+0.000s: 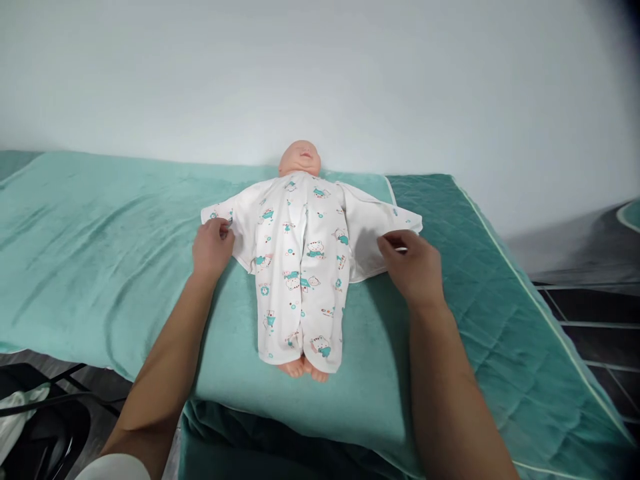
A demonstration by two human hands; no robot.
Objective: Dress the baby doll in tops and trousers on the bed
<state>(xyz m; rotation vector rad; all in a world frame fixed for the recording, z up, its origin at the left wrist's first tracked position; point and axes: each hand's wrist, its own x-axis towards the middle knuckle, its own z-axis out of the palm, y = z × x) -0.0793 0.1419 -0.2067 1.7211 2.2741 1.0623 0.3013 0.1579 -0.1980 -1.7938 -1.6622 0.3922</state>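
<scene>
A baby doll (301, 158) lies on its back, its head toward the wall and its bare feet toward me. It wears a white baby gown (325, 267) printed with small teal and red animals, the front panels meeting down the middle. Both sleeves are spread wide. My left hand (213, 248) is closed in a pinch at the edge of the left-side sleeve (243, 230). At the right-side sleeve (365, 230), my right hand (415, 267) has its thumb and fingers curled together at the lower edge. The doll's arms are hidden inside the cloth.
A light teal sheet (100, 253) covers the bed beneath the doll, with a darker quilted cover (480, 320) at the right. Behind stands a plain wall (200, 80). A black chair (55, 420) with pale cloth is at lower left, and a metal rack (590, 325) at far right.
</scene>
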